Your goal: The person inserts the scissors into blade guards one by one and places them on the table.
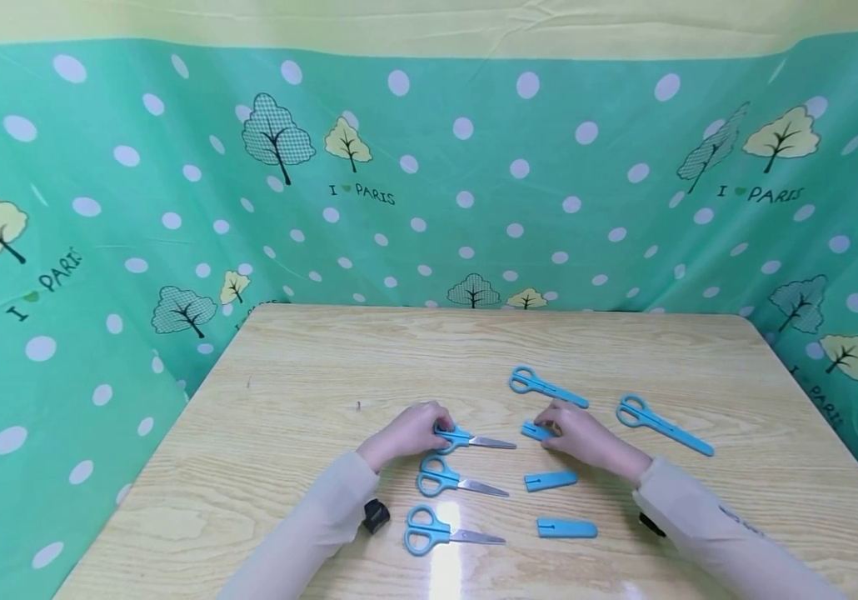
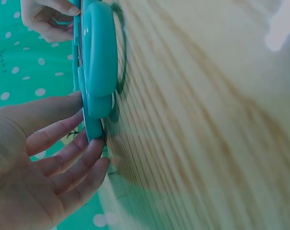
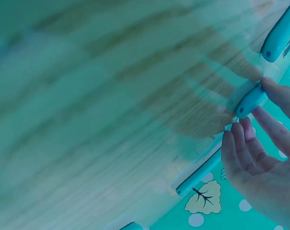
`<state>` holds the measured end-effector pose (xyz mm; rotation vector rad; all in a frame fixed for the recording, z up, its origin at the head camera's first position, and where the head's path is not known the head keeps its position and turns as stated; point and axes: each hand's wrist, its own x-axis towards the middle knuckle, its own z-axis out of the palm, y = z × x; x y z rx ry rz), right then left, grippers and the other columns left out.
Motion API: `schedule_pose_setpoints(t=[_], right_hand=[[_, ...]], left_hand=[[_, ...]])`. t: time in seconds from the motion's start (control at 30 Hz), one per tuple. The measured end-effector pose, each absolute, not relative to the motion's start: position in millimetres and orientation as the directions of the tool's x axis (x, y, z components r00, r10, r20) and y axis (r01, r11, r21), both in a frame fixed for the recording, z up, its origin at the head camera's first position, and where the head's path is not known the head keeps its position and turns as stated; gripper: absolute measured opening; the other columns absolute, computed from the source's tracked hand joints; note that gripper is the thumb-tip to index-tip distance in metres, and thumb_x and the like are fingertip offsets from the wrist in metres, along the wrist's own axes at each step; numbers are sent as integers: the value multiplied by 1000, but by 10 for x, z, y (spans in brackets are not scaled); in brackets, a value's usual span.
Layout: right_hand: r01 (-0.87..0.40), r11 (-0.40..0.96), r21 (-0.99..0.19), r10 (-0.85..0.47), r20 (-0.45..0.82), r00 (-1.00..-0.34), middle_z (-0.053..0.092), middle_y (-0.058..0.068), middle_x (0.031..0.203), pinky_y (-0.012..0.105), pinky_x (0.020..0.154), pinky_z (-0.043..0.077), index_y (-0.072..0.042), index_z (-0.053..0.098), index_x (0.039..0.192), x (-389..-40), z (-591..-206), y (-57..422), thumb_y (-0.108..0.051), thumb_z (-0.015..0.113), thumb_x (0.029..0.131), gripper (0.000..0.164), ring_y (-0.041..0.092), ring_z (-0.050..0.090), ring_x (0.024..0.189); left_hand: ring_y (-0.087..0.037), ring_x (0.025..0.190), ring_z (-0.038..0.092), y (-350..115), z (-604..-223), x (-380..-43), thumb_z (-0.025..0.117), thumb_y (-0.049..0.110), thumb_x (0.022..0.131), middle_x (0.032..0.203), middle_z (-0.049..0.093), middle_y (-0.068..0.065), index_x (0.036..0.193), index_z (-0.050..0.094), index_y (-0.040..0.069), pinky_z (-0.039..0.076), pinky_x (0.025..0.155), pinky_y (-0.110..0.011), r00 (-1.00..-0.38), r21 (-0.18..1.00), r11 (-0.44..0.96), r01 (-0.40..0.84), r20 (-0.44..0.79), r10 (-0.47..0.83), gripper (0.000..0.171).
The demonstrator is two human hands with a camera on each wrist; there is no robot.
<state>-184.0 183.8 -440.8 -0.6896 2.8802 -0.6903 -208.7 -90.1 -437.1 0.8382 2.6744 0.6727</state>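
Note:
My left hand (image 1: 416,429) pinches the blue handle of a pair of scissors (image 1: 491,442) lying on the table, its bare blade pointing right. Across a short gap, my right hand (image 1: 585,435) holds a blue blade cover (image 1: 532,430) between thumb and fingers, its slotted end facing the blade tip. In the right wrist view the rounded end of that cover (image 3: 250,102) shows at the fingertips. Closer to me lie a second pair of scissors (image 1: 444,480) and a third pair (image 1: 436,532), both with bare blades. Right of them lie a middle cover (image 1: 551,481) and a front cover (image 1: 567,528).
Beyond my right hand lies a pair of scissors in its cover (image 1: 549,387), and farther right another covered pair (image 1: 665,425). The wooden table (image 1: 309,358) is bordered at the back and sides by a green dotted cloth (image 1: 369,242).

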Motion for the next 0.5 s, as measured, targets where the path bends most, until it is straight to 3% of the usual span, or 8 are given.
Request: schedule_pose_setpoints(t=[0.5], right_hand=[[-336, 778, -531, -421, -44, -906, 52, -1, 79, 22, 60, 41, 0, 62, 99, -1912, -4438, 1835, -8, 69, 74, 27, 12, 47, 72]], left_hand=[[-12, 75, 54, -855, -4445, -2158, 71, 11, 72, 80, 57, 1, 83, 65, 7, 46, 69, -22, -805, 457, 745, 486, -98, 585, 14]])
